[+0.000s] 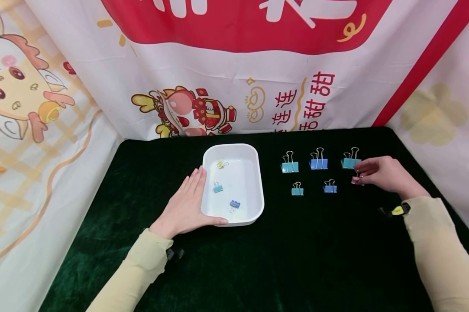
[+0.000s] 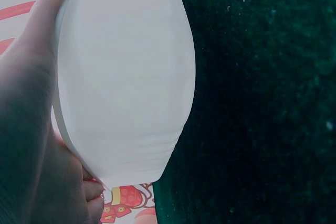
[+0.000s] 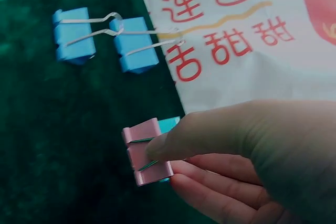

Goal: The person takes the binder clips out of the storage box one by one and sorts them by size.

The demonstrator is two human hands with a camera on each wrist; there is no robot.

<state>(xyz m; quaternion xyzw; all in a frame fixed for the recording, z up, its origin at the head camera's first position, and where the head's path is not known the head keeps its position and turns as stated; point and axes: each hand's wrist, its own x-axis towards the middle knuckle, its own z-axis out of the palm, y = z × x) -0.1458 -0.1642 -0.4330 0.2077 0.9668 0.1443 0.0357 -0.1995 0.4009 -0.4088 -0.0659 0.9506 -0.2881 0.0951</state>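
My left hand (image 1: 185,208) lies along the left side of a white plastic tray (image 1: 244,182), fingers straight against the rim and thumb at its near corner. Inside the tray are a yellow binder clip (image 1: 221,164), a teal one (image 1: 218,188) and a blue one (image 1: 235,204). On the right, my right hand (image 1: 386,175) pinches a small pink binder clip (image 3: 142,158) between thumb and fingers. Just beyond it stands a larger teal binder clip (image 1: 350,163), partly hidden behind the pink one in the right wrist view.
Left of the right hand, a large teal clip (image 1: 289,167) and a large blue clip (image 1: 318,164) stand in the back row. A small teal clip (image 1: 297,191) and a small blue clip (image 1: 330,189) stand nearer. Dark green cloth (image 1: 296,260) covers the table; printed curtains (image 1: 218,65) hang behind.
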